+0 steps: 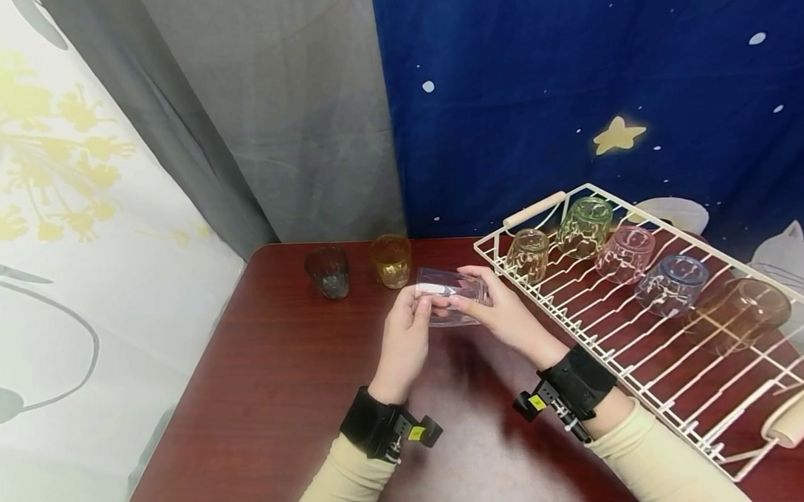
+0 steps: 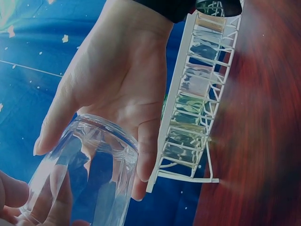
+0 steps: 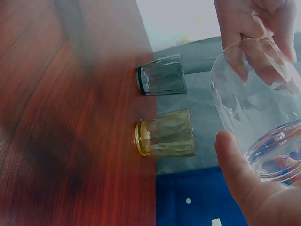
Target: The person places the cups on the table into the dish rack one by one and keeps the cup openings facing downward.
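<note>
it's left hand (image 1: 405, 336) and right hand (image 1: 510, 314) both gripping the clear tumbler (image 1: 451, 279) mid-frame, not yet set down, with smoky tumbler (image 1: 327, 272) and amber tumbler (image 1: 391, 260) upright upper centre, five more tumblers (image 1: 624, 254) in the wire rack (image 1: 535, 210) at right, seemingly midway through!

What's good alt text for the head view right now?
A person's left hand and right hand hold a clear glass sideways above a dark red table. Beyond them stand a gray glass and a yellow glass; at right, a white wire rack holds five tinted glasses, with a gray curtain and a blue curtain behind.
</note>
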Available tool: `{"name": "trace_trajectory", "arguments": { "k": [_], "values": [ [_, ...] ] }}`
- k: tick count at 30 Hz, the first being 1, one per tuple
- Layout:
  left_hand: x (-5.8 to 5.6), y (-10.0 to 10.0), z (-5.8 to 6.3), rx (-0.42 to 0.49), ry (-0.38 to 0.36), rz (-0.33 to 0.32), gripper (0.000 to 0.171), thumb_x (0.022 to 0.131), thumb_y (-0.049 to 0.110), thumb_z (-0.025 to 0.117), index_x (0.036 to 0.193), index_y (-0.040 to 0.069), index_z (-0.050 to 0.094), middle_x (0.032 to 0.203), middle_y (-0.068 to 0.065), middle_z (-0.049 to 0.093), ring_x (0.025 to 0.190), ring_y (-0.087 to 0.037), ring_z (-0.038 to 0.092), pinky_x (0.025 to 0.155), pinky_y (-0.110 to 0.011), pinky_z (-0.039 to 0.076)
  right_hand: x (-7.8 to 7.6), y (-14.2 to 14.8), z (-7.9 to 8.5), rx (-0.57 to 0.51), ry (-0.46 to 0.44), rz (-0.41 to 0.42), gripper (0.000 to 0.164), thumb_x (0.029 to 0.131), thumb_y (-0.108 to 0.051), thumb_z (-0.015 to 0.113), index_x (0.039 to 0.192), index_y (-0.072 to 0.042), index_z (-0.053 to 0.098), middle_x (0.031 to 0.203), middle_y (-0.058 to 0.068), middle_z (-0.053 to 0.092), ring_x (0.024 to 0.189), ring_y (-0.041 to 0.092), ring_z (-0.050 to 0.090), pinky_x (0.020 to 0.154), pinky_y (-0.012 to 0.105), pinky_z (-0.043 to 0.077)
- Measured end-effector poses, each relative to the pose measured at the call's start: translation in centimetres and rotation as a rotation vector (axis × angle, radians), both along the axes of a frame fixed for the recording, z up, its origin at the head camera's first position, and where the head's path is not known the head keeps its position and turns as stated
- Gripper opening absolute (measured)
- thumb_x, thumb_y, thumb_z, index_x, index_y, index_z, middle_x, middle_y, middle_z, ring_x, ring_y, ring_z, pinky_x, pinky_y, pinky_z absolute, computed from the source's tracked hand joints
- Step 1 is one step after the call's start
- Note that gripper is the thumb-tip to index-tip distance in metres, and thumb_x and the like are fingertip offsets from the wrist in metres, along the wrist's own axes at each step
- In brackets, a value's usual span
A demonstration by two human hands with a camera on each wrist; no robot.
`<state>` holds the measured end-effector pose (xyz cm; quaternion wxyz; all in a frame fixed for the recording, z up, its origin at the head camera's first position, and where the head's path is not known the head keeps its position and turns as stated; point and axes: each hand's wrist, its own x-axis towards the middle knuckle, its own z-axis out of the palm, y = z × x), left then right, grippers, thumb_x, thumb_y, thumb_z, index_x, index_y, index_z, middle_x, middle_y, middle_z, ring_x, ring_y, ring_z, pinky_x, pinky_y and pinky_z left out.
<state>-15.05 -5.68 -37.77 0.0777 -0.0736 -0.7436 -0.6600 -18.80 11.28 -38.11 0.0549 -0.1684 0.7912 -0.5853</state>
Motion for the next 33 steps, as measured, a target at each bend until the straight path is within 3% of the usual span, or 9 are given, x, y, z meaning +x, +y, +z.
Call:
{"name": "trace_trajectory", "arguments": {
  "k": [5,14,18,23,27,33],
  "values": [
    [0.0,0.0,0.3,0.002,-0.005,-0.023,0.018,0.103,0.006,0.043,0.117,0.000,0.054,0.103,-0.021,0.070,0.094,-0.028,0.068,0.090,-0.036,0.055,-0.1,0.0,0.2,0.011,0.009,-0.009,0.050,0.095,-0.016,0.062,0.139,-0.004,0.041,0.135,0.022,0.054,0.114,0.024,0.058,0.087,0.015,0.047],
    [-0.2,-0.3,0.5,0.004,0.005,-0.068,0.020,0.102,0.003,0.043,0.120,-0.002,0.051,0.105,-0.024,0.069,0.098,-0.033,0.068,0.091,-0.034,0.056,-0.6,0.4,1.0,0.052,0.048,0.001,0.053,0.094,-0.016,0.065,0.139,-0.001,0.041,0.134,0.023,0.054,0.108,0.022,0.062,0.083,0.015,0.051],
    [-0.4,-0.5,0.6,-0.045,-0.006,-0.064,0.021,0.102,0.004,0.045,0.121,0.000,0.052,0.105,-0.022,0.070,0.102,-0.031,0.068,0.092,-0.036,0.054,-0.8,0.6,1.7,0.100,0.045,-0.012,0.057,0.093,-0.021,0.068,0.139,-0.003,0.041,0.132,0.021,0.056,0.106,0.023,0.064,0.079,0.016,0.052],
    [-0.7,-0.7,0.6,-0.088,-0.010,-0.071,0.020,0.101,0.005,0.047,0.120,0.001,0.053,0.103,-0.020,0.071,0.104,-0.027,0.068,0.093,-0.038,0.052,-1.1,0.8,2.8,0.206,0.075,-0.059,0.062,0.089,-0.027,0.072,0.139,-0.006,0.044,0.129,0.019,0.060,0.106,0.026,0.064,0.082,0.025,0.051],
    [-1.1,-0.8,0.5,-0.092,-0.005,-0.086,0.021,0.101,0.007,0.048,0.120,0.001,0.053,0.102,-0.020,0.072,0.105,-0.027,0.069,0.091,-0.032,0.052,-1.1,1.0,3.8,0.289,0.097,-0.089,0.064,0.086,-0.033,0.074,0.139,-0.009,0.046,0.133,0.016,0.058,0.109,0.027,0.061,0.089,0.037,0.048],
    [-1.5,-1.2,0.4,-0.096,-0.007,-0.115,0.022,0.101,0.010,0.051,0.120,0.000,0.055,0.105,-0.019,0.072,0.107,-0.026,0.068,0.090,-0.027,0.050,-1.5,1.2,4.7,0.357,0.109,-0.098,0.067,0.084,-0.036,0.075,0.138,-0.009,0.045,0.134,0.017,0.058,0.113,0.030,0.059,0.093,0.042,0.046]
  ]
}}
